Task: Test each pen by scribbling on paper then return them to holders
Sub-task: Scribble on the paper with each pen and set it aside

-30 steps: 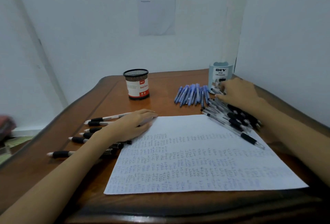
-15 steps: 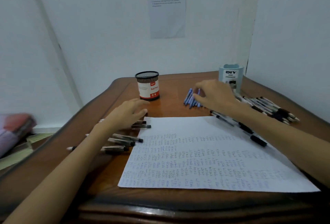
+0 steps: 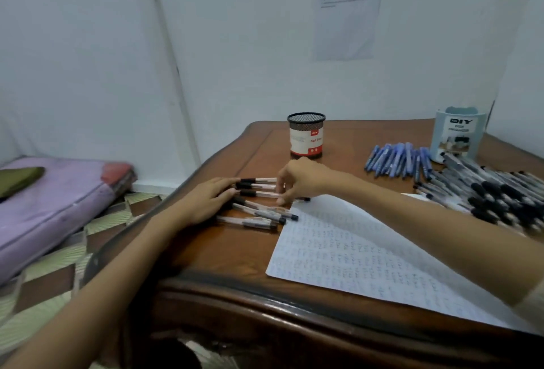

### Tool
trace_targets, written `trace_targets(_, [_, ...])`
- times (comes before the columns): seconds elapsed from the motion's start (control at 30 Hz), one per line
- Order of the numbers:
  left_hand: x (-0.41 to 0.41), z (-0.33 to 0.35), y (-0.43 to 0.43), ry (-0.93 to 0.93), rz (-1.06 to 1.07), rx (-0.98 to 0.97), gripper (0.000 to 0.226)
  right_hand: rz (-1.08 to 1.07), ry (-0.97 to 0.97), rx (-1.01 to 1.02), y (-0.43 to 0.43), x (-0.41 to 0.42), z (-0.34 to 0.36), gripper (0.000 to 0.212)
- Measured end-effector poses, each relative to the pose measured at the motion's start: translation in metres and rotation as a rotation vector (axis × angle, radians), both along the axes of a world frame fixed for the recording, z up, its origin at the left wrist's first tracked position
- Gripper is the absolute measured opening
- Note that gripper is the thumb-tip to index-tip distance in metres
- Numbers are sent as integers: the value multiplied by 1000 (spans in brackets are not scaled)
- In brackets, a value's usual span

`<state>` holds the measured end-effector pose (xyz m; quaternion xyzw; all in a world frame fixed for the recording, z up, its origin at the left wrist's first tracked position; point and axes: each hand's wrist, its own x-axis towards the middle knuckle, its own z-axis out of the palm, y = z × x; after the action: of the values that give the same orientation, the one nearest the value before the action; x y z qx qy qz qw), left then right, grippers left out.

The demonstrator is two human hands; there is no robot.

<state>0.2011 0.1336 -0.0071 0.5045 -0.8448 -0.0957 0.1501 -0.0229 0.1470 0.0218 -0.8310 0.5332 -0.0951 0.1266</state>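
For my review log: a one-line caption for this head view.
Left hand and right hand touch loose black pens beside the scribbled paper, near the mesh holder.

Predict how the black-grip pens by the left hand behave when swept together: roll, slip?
Likely to roll: the pens have slim, round barrels lying loose on the polished table. Probably light and stiff: thin clear plastic, each lying straight. Their grips look rubbery and may drag, so the pens could skew rather than slide evenly; they lie at mixed angles now.
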Motion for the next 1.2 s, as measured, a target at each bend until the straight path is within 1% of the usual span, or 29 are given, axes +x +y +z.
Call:
trace_targets(0.13, [0,-2,1,-5,13,13,42,-45,7,27,5,-15,2,26])
trace_targets(0.2, [-3,0,1,-21,11,-1,42,-92,-53,36,8,-25,2,22])
trace_targets(0.3, [-13,7,4,-7,-23,-59,41,-198,-322,22,22,-46,9,9])
trace_targets(0.4, [-35,17,11,6,-108,-90,41,-239,-662,68,44,-72,24,11])
trace_targets(0.53, [-73,26,15,-23,-217,-59,44,-283,-870,31,65,-105,34,11])
trace_targets(0.67, [-109,28,12,-36,-280,-22,46,-334,-1050,8,73,-129,29,17])
trace_targets(0.73, [-125,25,11,-72,-329,-20,46,-356,-1092,-12,74,-137,22,18])
trace_targets(0.83, [-146,20,6,-156,-409,6,45,-490,-1108,-51,69,-146,7,22])
trace_targets(0.9, [-157,14,3,-195,-432,32,45,-540,-1123,4,67,-148,0,30])
trace_targets(1.0, [-163,4,-2,-201,-434,56,47,-505,-1150,138,70,-144,-3,33])
trace_targets(1.1, [-160,-3,-5,-203,-434,59,50,-431,-1128,132,74,-137,-5,27])
trace_targets(1.2, [-160,-3,-5,-204,-444,59,50,-365,-1178,153,76,-129,-6,19])
